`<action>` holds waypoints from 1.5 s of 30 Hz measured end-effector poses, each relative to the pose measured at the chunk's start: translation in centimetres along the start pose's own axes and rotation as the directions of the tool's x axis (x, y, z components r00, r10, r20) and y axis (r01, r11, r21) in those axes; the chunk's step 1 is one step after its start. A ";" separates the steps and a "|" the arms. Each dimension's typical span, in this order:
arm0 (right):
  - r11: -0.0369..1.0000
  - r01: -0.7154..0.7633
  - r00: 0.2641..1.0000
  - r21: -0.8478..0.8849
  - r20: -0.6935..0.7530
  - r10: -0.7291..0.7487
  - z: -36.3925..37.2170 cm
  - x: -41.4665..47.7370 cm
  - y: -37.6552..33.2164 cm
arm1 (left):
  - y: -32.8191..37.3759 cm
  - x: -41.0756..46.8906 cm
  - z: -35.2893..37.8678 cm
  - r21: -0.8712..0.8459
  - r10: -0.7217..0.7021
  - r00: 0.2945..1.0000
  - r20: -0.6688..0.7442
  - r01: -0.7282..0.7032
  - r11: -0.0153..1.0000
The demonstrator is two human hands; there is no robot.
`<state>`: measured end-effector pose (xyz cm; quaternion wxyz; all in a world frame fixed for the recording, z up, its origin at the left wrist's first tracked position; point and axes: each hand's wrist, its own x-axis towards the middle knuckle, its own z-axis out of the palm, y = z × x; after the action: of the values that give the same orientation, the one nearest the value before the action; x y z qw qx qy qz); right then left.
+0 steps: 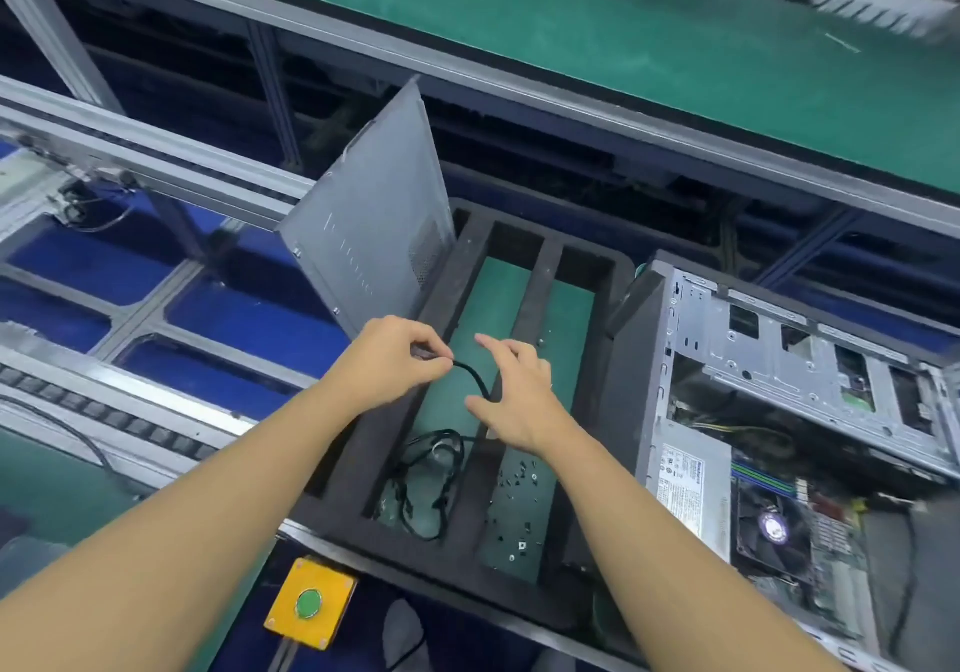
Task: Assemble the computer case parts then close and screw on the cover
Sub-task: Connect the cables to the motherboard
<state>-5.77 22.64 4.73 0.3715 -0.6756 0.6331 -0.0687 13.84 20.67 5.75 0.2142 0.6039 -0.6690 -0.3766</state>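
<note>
Head view: in the middle of the frame, the left hand pinches one end of a black cable over the tray. The right hand has loose, spread fingers on the cable; I cannot tell if they hold it. The open case sits at the right. The cover leans at the tray's upper left. This looks like the cable step. Next, it likely needs carrying right and plugging into the case.

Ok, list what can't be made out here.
Head view:
The cable end, pinched inside the left hand.
Whether the right hand grips it: fingers cover that.
The screws in the foam tray: too small.
The computer case: cut by the right edge.
Top-right metal part: blurred.
</note>
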 end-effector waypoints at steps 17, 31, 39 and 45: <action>0.531 0.290 0.948 0.796 -0.315 -0.047 -9.8 -6.2 -0.6 | 15.0 1.1 4.5 -0.788 0.183 0.982 -0.051 -0.153 0.597; 0.658 0.276 0.806 0.700 -0.542 0.239 -16.2 -13.6 12.9 | 27.3 0.8 15.1 -0.640 0.287 0.956 0.056 -0.187 0.746; 0.409 0.375 0.814 0.832 -0.507 0.284 -18.4 -15.8 18.9 | 29.1 0.9 22.2 -0.625 0.220 0.875 0.431 0.114 0.772; 0.349 0.391 0.794 0.852 -0.504 0.339 -18.7 -16.3 22.7 | 29.2 1.3 26.4 -0.309 0.265 0.870 0.415 -0.139 0.941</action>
<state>-37.63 31.41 10.82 0.4625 -0.2878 0.5469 -0.6357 -24.83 25.55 11.26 0.1717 0.3911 -0.7029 -0.5688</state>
